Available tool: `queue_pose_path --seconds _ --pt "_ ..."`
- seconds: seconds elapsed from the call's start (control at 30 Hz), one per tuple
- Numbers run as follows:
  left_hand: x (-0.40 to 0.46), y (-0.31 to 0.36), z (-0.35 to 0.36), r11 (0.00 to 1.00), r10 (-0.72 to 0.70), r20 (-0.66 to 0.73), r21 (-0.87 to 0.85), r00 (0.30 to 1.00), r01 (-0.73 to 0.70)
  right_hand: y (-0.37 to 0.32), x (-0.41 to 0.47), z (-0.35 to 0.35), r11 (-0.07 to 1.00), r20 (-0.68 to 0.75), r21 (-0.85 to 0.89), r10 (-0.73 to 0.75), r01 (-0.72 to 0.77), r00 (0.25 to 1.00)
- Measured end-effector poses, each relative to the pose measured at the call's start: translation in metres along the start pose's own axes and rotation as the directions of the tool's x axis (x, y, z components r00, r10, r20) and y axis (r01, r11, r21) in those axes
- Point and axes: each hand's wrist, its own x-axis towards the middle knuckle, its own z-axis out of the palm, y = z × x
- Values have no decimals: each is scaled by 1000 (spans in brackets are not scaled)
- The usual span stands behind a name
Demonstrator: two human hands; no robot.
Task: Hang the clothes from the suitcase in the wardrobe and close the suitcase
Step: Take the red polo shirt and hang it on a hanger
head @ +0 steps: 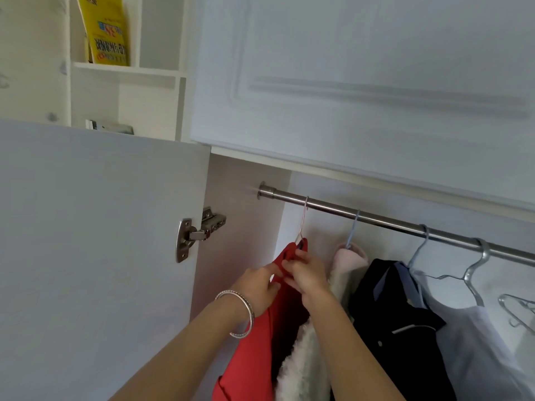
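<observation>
One steel rail (pixel 376 217) runs across the open wardrobe, sloping down to the right in this view, and it serves as the anchor for everything else. Five hangers hook onto or hang by it: a pale pink one (pixel 303 219) nearest the rail's left mount, a light blue one (pixel 352 230) next, another blue one (pixel 419 247) further right, a clear plastic one (pixel 477 270) after that, and part of a fifth clear hanger (pixel 518 309) at the right edge, whose hook is out of view. Four garments hang below the rail: a red garment (pixel 254 348) under the pink hanger, a fluffy cream garment (pixel 344 261) under the first blue hanger, a dark navy garment (pixel 390 314) beside it, and a pale white garment (pixel 474 342) furthest right. Two hands reach up from the lower edge to the red garment's top, just under the pink hook. The left hand (pixel 257 287), wearing two thin silver bangles (pixel 246 311) at the wrist, has its fingers curled onto the red cloth near the shoulder. The right hand (pixel 307 276) pinches the red collar just beside the left, thumb and fingertips closed on the fabric. Left of the rail stands the open white door (pixel 86 256) with one metal hinge (pixel 197 233). Above the rail is a closed white panelled cupboard front (pixel 362 82), and up to its left an open shelf (pixel 124 68) holds one yellow package (pixel 105 27). The suitcase is not in view.
</observation>
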Motion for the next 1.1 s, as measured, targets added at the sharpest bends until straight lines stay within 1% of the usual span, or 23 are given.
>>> queue_pose_path --seconds 0.1,0.23,0.3,0.4,0.5,0.63,0.77,0.9,1.03,1.1 --pt "-4 -3 0 998 -47 23 37 999 46 -2 -9 -5 996 14 -93 5 -3 1000" --pt "-20 -5 -6 988 -135 87 90 987 127 -7 -24 -11 988 41 -156 16 -9 999" --pt "-31 -5 -9 983 -149 114 124 982 135 -8 -31 -14 984 52 -178 13 -3 999" --pt "-51 -5 -15 974 -153 100 186 983 132 -4 -40 -14 978 64 -207 9 5 998" --pt "-69 -6 -27 965 -186 86 205 979 166 4 -51 -12 976 58 -217 10 3 998" --pt "-98 -6 -49 969 -147 58 207 987 132 9 -84 -7 978 61 -208 33 -19 998" --pt "-132 -1 -69 980 -107 26 174 994 101 4 -128 5 979 55 -202 5 7 998" --pt "-186 -9 -88 992 -77 1 104 997 77 6 -190 30 977 35 -212 -33 40 999" --pt "-249 -18 -112 999 -5 -12 50 1000 6 19 -259 64 976 12 -209 -58 59 998" --pt "-286 -24 -129 999 39 7 36 999 -40 27 -304 83 974 11 -217 -65 66 998"
